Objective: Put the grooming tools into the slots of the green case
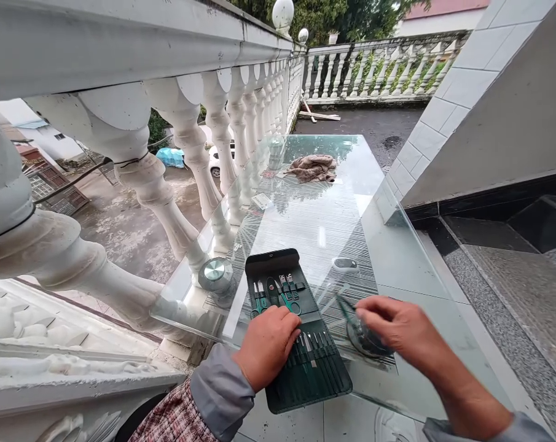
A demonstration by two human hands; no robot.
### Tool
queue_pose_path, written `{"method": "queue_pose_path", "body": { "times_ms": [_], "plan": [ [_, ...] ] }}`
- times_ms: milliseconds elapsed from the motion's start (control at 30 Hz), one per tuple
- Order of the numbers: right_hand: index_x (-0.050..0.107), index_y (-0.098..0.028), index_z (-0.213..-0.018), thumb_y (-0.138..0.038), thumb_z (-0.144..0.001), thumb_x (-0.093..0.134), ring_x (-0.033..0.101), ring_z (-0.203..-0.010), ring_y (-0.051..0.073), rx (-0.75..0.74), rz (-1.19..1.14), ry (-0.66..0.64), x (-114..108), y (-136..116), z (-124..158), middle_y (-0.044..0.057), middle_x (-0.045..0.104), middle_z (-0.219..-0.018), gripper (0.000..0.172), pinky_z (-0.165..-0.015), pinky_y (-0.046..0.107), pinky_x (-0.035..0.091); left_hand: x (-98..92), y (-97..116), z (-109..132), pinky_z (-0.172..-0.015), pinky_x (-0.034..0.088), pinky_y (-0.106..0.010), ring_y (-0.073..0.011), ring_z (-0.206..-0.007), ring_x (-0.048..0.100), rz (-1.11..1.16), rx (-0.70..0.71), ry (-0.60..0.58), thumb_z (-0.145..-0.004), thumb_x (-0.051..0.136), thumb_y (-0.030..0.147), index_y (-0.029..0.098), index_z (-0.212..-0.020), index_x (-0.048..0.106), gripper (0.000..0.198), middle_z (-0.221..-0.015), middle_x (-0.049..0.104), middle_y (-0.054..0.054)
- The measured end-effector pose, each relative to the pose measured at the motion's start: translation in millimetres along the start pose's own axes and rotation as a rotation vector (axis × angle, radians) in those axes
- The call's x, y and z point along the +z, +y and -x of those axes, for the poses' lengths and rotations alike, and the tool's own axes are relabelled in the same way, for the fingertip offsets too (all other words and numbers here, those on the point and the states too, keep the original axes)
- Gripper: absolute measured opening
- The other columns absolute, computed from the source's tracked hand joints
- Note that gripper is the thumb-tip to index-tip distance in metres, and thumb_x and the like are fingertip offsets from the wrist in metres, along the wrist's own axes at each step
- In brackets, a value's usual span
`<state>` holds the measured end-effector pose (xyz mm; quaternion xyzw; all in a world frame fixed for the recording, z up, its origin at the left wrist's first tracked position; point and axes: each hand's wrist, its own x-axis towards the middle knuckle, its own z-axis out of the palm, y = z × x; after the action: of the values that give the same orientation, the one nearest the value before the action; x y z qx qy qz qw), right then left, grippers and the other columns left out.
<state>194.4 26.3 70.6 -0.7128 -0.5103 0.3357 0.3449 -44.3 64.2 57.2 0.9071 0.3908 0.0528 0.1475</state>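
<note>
A dark green manicure kit lies unfolded near the close edge of the glass table. Scissors, nail clippers and several slim green-handled tools sit in its loops. My left hand is closed over the middle of the kit, fingers curled on it and hiding part of the scissors. To the right of the kit, my right hand is pinching a thin dark green manicure tool, raised above the glass and pointing left. Its exact kind cannot be made out.
The glass table has round metal-topped supports. A crumpled brown cloth lies toward its far end. A small white and grey oval object is beyond my right hand. White balusters line the left; stone steps stand right.
</note>
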Motion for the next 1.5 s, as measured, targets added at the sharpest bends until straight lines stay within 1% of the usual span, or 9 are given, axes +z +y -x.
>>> {"method": "queue_pose_path", "body": {
  "times_ms": [100, 200, 433, 867, 1000, 1133, 1233, 1333, 1500],
  "plan": [
    [0.069, -0.018, -0.079, -0.049, -0.059, 0.062, 0.048, -0.047, 0.013, 0.194, -0.076, 0.315, -34, 8, -2, 0.0, 0.062, -0.061, 0.037, -0.047, 0.027, 0.04, 1.2, 0, 0, -0.071, 0.044, -0.029, -0.0177, -0.082, 0.053, -0.021, 0.007, 0.0, -0.092, 0.045, 0.022, 0.019, -0.091, 0.057, 0.012, -0.091, 0.06, -0.002],
    [0.068, -0.021, -0.073, -0.044, -0.061, 0.059, 0.053, -0.055, 0.015, 0.217, 0.143, 0.474, -49, 16, -4, 0.0, 0.063, -0.064, 0.027, -0.056, 0.029, 0.041, 3.2, 0, -2, -0.071, 0.044, -0.029, -0.0176, -0.082, 0.052, -0.039, 0.014, 0.014, -0.092, 0.045, 0.022, 0.019, -0.091, 0.056, 0.012, -0.091, 0.059, -0.001],
    [0.062, -0.023, -0.067, -0.029, -0.074, 0.045, 0.05, -0.059, 0.014, -0.018, 0.719, 0.349, -30, 42, -19, 0.001, 0.062, -0.073, 0.019, -0.053, 0.026, 0.032, 8.7, 3, -4, -0.067, 0.042, -0.028, -0.0171, -0.078, 0.051, -0.112, 0.054, 0.054, -0.091, 0.046, 0.021, 0.02, -0.087, 0.055, 0.011, -0.087, 0.059, 0.0],
    [0.061, -0.023, -0.078, -0.028, -0.084, 0.037, 0.058, -0.069, 0.02, 0.004, 0.965, 0.233, -23, 61, -41, 0.005, 0.065, -0.088, 0.026, -0.053, 0.029, 0.034, 10.1, 3, -1, -0.062, 0.041, -0.027, -0.0159, -0.073, 0.05, -0.194, 0.114, 0.087, -0.089, 0.05, 0.019, 0.019, -0.082, 0.054, 0.007, -0.084, 0.058, 0.0],
    [0.063, -0.022, -0.077, -0.029, -0.083, 0.041, 0.058, -0.075, 0.023, -0.16, 0.941, 0.378, -18, 53, -39, 0.007, 0.065, -0.08, 0.024, -0.057, 0.031, 0.037, 13.1, 3, 0, -0.06, 0.041, -0.028, -0.0159, -0.071, 0.049, -0.229, 0.15, 0.114, -0.088, 0.051, 0.018, 0.018, -0.081, 0.053, 0.008, -0.081, 0.056, 0.0],
    [0.064, -0.021, -0.081, -0.032, -0.085, 0.042, 0.059, -0.075, 0.019, -0.467, 0.621, 0.556, 6, 18, -33, 0.006, 0.066, -0.08, 0.024, -0.066, 0.03, 0.042, 14.7, 5, 0, -0.058, 0.04, -0.028, -0.0159, -0.069, 0.048, -0.24, 0.155, 0.136, -0.088, 0.051, 0.017, 0.018, -0.079, 0.052, 0.009, -0.079, 0.056, 0.0],
    [0.063, -0.02, -0.08, -0.032, -0.085, 0.046, 0.06, -0.074, 0.017, -0.594, 0.389, 0.464, 35, -12, -30, 0.004, 0.067, -0.078, 0.022, -0.071, 0.028, 0.044, 12.8, 6, -1, -0.058, 0.04, -0.028, -0.016, -0.069, 0.048, -0.221, 0.148, 0.163, -0.087, 0.052, 0.018, 0.018, -0.079, 0.051, 0.008, -0.079, 0.056, 0.0],
    [0.063, -0.02, -0.078, -0.028, -0.085, 0.046, 0.06, -0.072, 0.016, -0.563, 0.317, 0.296, 64, -33, -35, 0.003, 0.067, -0.077, 0.02, -0.069, 0.028, 0.043, 9.5, 5, -1, -0.058, 0.04, -0.028, -0.016, -0.069, 0.048, -0.193, 0.14, 0.217, -0.088, 0.051, 0.02, 0.019, -0.079, 0.051, 0.009, -0.078, 0.056, 0.0],
    [0.063, -0.018, -0.086, -0.025, -0.086, 0.046, 0.057, -0.082, 0.019, -0.444, 0.636, 0.058, 95, -55, -52, 0.006, 0.065, -0.084, 0.018, -0.072, 0.029, 0.039, 8.9, 2, 0, -0.054, 0.037, -0.029, -0.0163, -0.064, 0.048, -0.274, 0.238, 0.286, -0.087, 0.048, 0.015, 0.017, -0.073, 0.047, 0.014, -0.071, 0.052, -0.001]
  ]
}}
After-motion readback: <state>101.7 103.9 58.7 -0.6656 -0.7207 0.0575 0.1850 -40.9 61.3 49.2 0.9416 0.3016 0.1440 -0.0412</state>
